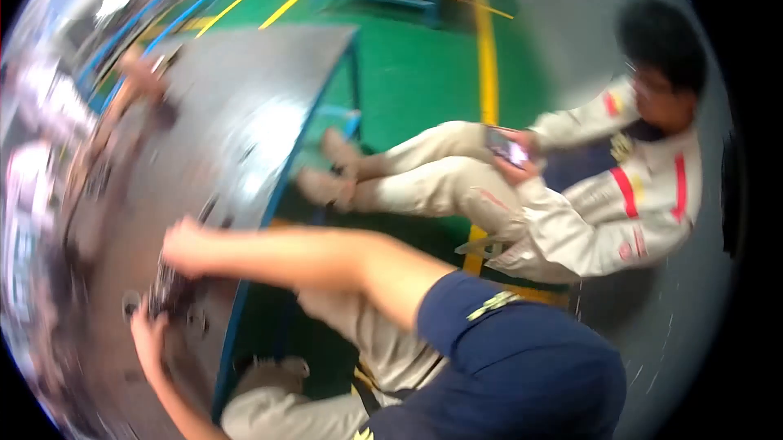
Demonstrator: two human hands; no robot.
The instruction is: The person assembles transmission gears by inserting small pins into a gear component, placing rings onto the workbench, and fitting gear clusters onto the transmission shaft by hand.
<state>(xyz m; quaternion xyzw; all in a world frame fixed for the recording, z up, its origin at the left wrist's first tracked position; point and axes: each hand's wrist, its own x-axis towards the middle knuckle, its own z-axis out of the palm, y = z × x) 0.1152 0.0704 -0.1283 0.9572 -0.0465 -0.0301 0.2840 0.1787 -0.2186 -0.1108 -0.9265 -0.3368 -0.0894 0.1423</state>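
Note:
A dark metal part rests on the grey-brown tabletop, close to its near edge. My right hand is closed at its upper end, beside a thin dark rod; motion blur hides what the fingers hold. At the lower end, my left hand has its thumb and fingers against the dark metal part. Small ring-like pieces lie on either side of the part.
Across the table at the far left, a blurred co-worker's hand reaches over the top near long dark items. On the right a seated person holds a phone. A blue-framed bench stands behind.

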